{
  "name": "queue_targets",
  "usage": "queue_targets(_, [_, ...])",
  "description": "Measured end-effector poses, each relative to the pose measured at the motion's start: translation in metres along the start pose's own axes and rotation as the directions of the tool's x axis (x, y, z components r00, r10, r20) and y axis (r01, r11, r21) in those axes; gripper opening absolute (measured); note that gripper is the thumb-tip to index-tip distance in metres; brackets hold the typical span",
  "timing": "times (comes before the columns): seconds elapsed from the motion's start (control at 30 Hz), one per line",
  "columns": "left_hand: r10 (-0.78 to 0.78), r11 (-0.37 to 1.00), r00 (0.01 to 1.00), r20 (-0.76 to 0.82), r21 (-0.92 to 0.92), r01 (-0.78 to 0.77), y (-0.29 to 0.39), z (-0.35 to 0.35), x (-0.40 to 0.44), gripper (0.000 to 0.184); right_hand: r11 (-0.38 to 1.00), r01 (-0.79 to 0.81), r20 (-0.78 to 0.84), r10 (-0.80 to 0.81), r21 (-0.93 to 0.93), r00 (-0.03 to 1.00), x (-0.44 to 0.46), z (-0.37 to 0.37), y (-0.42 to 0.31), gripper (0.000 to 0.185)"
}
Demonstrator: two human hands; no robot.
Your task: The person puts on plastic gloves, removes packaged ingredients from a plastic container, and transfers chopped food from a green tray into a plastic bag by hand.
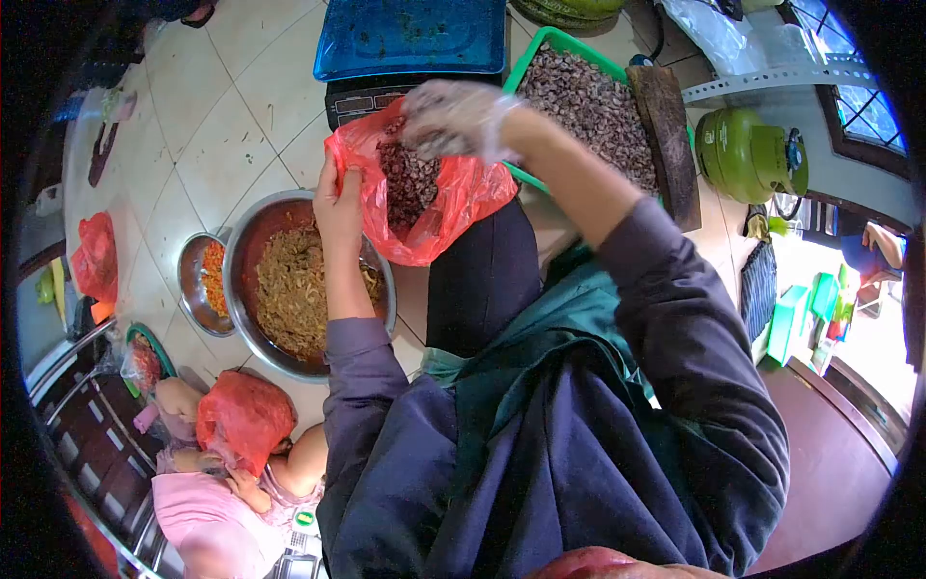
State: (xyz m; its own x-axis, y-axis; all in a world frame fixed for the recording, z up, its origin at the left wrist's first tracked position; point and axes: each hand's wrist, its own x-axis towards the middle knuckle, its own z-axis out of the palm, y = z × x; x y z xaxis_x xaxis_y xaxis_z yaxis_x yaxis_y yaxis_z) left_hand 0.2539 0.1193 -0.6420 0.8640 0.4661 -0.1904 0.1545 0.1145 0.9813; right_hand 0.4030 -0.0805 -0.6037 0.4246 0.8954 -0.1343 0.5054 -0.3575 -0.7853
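Observation:
A red plastic bag (463, 207) hangs open in front of me, with small dark purplish-brown chopped pieces (410, 183) inside. My left hand (340, 198) pinches the bag's rim on its left side. Over the bag's far edge is my right hand (449, 118), in a clear plastic glove and smeared by motion; its fingers cannot be made out. To the right, a green tray (535, 58) holds a large heap of similar pieces (588, 111). Beyond the bag stands a digital scale (367, 104) with a blue tray (410, 43) on it.
Left of the bag, a large steel bowl (231, 280) holds a brown shredded mix, beside a small bowl (188, 265) of orange-red bits. A wooden board (667, 145) leans over the green tray, near a green gas cylinder (738, 154). A person in pink (217, 511) handles a red bag (246, 415).

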Motion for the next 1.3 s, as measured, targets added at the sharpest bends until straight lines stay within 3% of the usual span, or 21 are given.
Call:
queue_targets(0.03, [0.009,1.000,1.000,-0.006,0.023,-0.009,0.001,-0.001,0.000,0.046,0.908,0.214,-0.049,-0.248,-0.360,0.968,0.007,0.020,-0.004,0.051])
queue_targets(0.07, [0.017,0.999,1.000,-0.006,0.046,-0.017,0.003,-0.001,-0.001,0.045,0.982,-0.188,-0.074,0.187,-0.010,0.980,0.024,0.037,-0.017,0.052])
queue_targets(0.1, [0.024,0.997,1.000,0.000,0.067,-0.024,0.005,-0.001,-0.002,0.045,0.765,-0.557,0.051,0.573,0.324,0.818,0.037,0.050,-0.026,0.055])
queue_targets(0.2, [-0.018,0.984,1.000,0.006,0.179,0.016,0.013,-0.002,-0.004,0.044,0.891,-0.408,-0.030,0.422,0.201,0.906,0.033,0.071,-0.010,0.057])
queue_targets(0.27, [0.028,0.983,1.000,-0.009,0.181,-0.026,0.007,-0.002,-0.001,0.044,0.977,-0.208,-0.258,0.189,-0.047,0.947,0.015,0.053,-0.005,0.057])
queue_targets(0.37, [0.028,0.981,1.000,-0.001,0.190,-0.027,0.007,-0.001,-0.001,0.043,0.809,-0.385,-0.151,0.491,0.445,0.858,-0.030,-0.008,-0.013,0.045])
queue_targets(0.4, [0.015,0.984,1.000,0.003,0.177,-0.015,0.004,-0.002,0.000,0.043,0.632,-0.328,-0.131,0.568,0.702,0.813,-0.045,-0.017,0.003,0.039])
queue_targets(0.43, [0.002,0.986,1.000,0.006,0.164,-0.003,0.002,-0.003,0.000,0.043,0.621,-0.386,-0.200,0.666,0.682,0.718,-0.059,-0.028,0.014,0.042])
queue_targets(0.5, [-0.001,0.984,1.000,-0.016,0.178,0.004,0.006,-0.001,-0.003,0.044,0.710,-0.673,-0.353,0.695,0.207,0.626,-0.079,-0.047,0.073,0.060])
queue_targets(0.53, [0.001,0.983,1.000,-0.027,0.184,0.004,0.008,0.001,-0.003,0.044,0.692,-0.720,-0.416,0.671,0.053,0.614,-0.091,-0.045,0.101,0.065])
queue_targets(0.63, [-0.008,0.983,1.000,-0.005,0.185,0.008,0.010,0.000,-0.004,0.045,0.465,-0.816,-0.549,0.605,-0.344,0.576,-0.114,-0.038,0.153,0.077])
queue_targets(0.67, [-0.004,0.983,1.000,-0.006,0.181,0.005,0.010,0.001,-0.003,0.045,0.412,-0.864,-0.469,0.726,-0.288,0.503,-0.106,-0.042,0.126,0.085])
queue_targets(0.9, [-0.001,0.975,1.000,-0.027,0.221,0.007,0.010,0.010,-0.002,0.044,0.505,-0.736,-0.221,0.736,-0.451,0.640,-0.097,-0.002,0.123,0.088])
queue_targets(1.07, [-0.018,0.986,0.999,-0.029,0.166,0.023,0.005,0.011,-0.002,0.044,0.499,-0.746,-0.286,0.709,-0.441,0.644,-0.103,0.025,0.095,0.048])
queue_targets(1.17, [-0.014,0.984,1.000,-0.019,0.179,0.017,0.010,0.011,-0.005,0.045,0.491,-0.760,-0.331,0.698,-0.425,0.636,-0.099,0.049,0.144,0.048])
queue_targets(1.27, [-0.022,0.987,1.000,-0.022,0.157,0.025,0.008,0.007,-0.003,0.046,0.669,-0.637,-0.351,0.532,-0.383,0.770,-0.105,0.039,0.160,0.044])
queue_targets(1.3, [-0.008,0.989,1.000,-0.013,0.149,0.010,0.007,0.006,-0.003,0.046,0.686,-0.665,-0.326,0.582,-0.296,0.745,-0.110,0.034,0.162,0.042])
